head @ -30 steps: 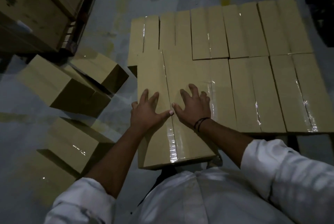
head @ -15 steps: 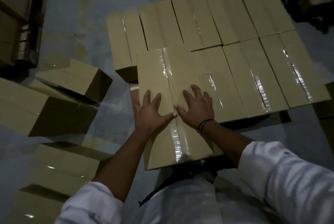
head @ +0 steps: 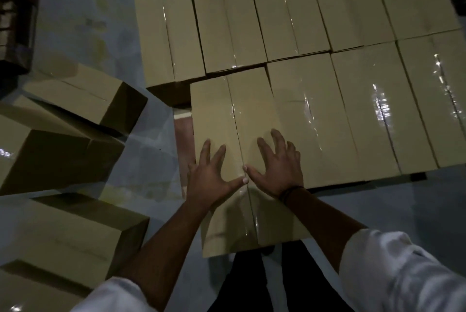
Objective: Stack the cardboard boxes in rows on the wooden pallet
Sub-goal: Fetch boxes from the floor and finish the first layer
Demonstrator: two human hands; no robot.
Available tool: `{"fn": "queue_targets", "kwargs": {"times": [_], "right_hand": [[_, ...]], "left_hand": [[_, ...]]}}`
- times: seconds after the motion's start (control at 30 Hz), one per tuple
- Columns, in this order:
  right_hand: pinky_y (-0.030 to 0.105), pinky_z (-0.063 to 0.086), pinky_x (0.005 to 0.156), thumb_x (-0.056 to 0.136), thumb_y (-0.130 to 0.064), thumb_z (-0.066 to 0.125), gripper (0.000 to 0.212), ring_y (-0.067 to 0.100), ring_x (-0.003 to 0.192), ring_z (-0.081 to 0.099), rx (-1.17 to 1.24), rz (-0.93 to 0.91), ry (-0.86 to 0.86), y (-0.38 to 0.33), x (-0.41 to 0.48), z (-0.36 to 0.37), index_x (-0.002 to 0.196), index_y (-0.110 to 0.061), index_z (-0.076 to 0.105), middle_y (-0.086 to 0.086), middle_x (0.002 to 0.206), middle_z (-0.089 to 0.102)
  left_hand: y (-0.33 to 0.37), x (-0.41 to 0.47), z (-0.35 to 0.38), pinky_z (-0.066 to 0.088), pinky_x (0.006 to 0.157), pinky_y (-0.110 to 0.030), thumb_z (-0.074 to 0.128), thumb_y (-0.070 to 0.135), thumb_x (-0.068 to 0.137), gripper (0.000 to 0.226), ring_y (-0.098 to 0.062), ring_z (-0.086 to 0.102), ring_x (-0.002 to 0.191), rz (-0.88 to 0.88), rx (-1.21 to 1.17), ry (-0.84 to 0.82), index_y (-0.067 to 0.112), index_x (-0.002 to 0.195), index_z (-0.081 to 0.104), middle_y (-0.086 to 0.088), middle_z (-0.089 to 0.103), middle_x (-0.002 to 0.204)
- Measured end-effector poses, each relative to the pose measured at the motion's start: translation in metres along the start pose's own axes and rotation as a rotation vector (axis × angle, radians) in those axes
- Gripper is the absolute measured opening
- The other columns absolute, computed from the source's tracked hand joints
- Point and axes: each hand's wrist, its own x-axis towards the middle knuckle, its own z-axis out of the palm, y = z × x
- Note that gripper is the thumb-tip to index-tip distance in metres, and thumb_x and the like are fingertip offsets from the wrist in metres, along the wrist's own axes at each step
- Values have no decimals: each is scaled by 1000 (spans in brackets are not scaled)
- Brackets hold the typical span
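Left grip (head: 211, 175) and right grip (head: 274, 168) lie flat, fingers spread, atop the box (head: 227, 110). Its long axis runs straight ahead of us; the near end juts past the near row (head: 353, 115), so we push forward.

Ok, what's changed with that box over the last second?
The box under both hands has shifted right along the front row, up against its neighbour. That bares a strip of pallet on its left. Its near end still overhangs the row. The left hand and right hand stay pressed flat on its top. Nothing was gripped or let go.
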Motion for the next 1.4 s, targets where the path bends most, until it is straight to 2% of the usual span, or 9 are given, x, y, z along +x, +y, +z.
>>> {"fn": "queue_targets", "kwargs": {"times": [0.1,0.47,0.67,0.9,1.03,1.23,1.4], "right_hand": [[56,29,113,81,-80,45,88,44,141,25,7,-4,-8,14,16,18,154,-31,33,5,166,7],[58,41,102,80,-74,58,81,44,136,38,71,-77,176,57,73,81,143,-23,53,13,161,29],[56,43,98,81,-71,61,76,43,131,43,70,-101,281,67,105,106,139,-22,58,14,157,35],[56,43,97,85,-65,63,68,41,131,45,73,-135,378,78,126,126,135,-20,62,16,153,41],[54,44,96,86,-62,64,64,41,128,48,86,-139,435,81,129,136,133,-18,64,17,150,44],[52,46,92,86,-67,59,71,42,130,45,43,-102,363,86,134,146,140,-21,57,17,154,39],[51,42,88,83,-71,56,82,45,130,39,-103,-12,219,82,138,150,148,-22,45,17,158,30]], "left_hand": [[-2,19,18,22,118,-60,57,92,69,112,-39,8,154,7,-2,-11,45,160,13,14,-12,169],[-13,94,66,22,119,-58,48,97,66,112,-40,2,155,68,31,72,47,160,13,17,-18,168],[-25,127,96,26,119,-61,49,96,68,112,-41,1,155,100,37,154,47,160,10,12,-22,168],[-26,149,107,30,115,-66,42,100,65,114,-44,0,154,123,45,157,49,160,4,9,-28,166],[-27,151,114,29,116,-64,49,98,66,118,-44,1,154,124,77,184,46,160,0,4,-31,166],[-25,157,127,28,117,-58,61,90,67,120,-45,1,152,98,73,166,44,160,2,5,-34,164],[-33,167,144,30,116,-63,65,84,69,119,-49,1,150,81,98,118,44,160,-1,4,-31,165]]}}
